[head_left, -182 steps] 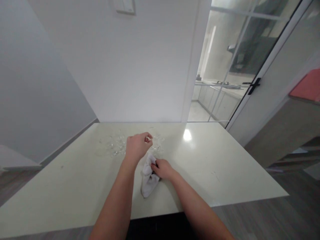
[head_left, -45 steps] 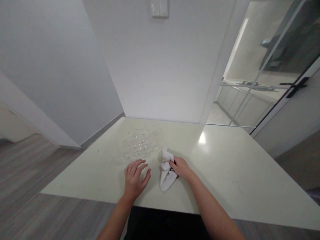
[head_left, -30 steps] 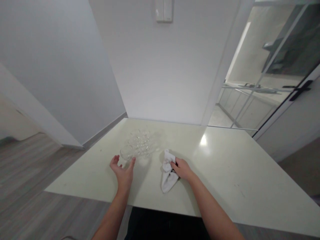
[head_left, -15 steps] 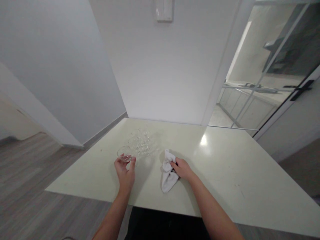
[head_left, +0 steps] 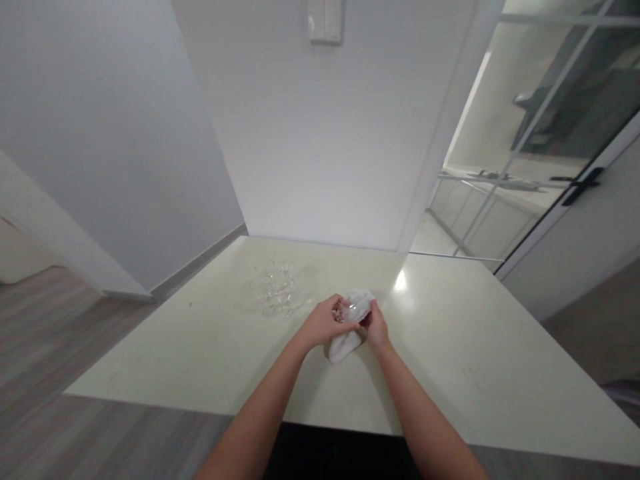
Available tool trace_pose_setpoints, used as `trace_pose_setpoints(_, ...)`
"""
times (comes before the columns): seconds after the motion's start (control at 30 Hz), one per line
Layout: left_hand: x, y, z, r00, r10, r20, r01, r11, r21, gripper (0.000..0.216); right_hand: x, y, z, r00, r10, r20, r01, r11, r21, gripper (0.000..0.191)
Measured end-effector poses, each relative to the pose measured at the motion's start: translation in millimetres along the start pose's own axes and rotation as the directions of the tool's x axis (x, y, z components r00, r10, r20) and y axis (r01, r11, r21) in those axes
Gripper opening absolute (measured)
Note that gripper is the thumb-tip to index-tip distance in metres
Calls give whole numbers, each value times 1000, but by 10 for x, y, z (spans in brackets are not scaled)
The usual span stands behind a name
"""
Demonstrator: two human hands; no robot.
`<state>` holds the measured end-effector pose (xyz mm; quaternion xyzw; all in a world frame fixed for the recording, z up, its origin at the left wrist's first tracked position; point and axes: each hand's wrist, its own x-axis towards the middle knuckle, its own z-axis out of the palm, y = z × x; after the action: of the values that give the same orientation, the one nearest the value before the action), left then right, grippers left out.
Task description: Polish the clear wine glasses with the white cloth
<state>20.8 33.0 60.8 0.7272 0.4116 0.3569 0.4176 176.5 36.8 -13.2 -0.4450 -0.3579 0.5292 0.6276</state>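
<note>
My left hand [head_left: 323, 323] is closed round a small clear glass cup [head_left: 349, 311], held just above the pale table [head_left: 210, 347]. My right hand [head_left: 377, 327] grips a white cloth [head_left: 345, 343] and presses part of it against the cup. The cloth's loose end hangs down onto the table. A cluster of several clear glass cups [head_left: 275, 293] stands on the table to the left of my hands, apart from them.
A white wall with a light switch [head_left: 325, 21] rises behind the table. A glass door with a black handle [head_left: 580, 187] is at the right. Grey wood floor lies left of the table edge.
My left hand took a glass cup from the near edge of the cluster and carried it right to the cloth. My right hand lifted the cloth up to the cup.
</note>
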Motion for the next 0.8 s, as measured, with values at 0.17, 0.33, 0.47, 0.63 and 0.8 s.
trace_pose_setpoints(0.17, 279, -87, 134, 960, 16, 281, 15, 994, -109, 42, 39, -27, -22, 999, 4, -49, 2, 993, 116, 65)
trace_pose_setpoints(0.33, 256, -299, 307, 995, 92, 32, -87, 987, -135, 43, 64, 43, 4, 994, -84, -74, 87, 996, 37, 60)
trace_pose_setpoints(0.47, 257, -382, 380, 995, 102, -19, -104, 990, -95, 23, 47, 66, -7, 972, -217, -86, 209, 973, -99, 54)
trace_pose_setpoints(0.63, 247, -329, 336, 999, -35, -22, 26, 950, -311, 30, 15, -35, -59, 974, -185, -134, 162, 973, -166, 57)
trace_pose_setpoints(0.8, 174, -297, 371, 980, -145, 134, 196, 795, -574, 45, -26, -11, -40, 988, -143, -65, 136, 984, -113, 52)
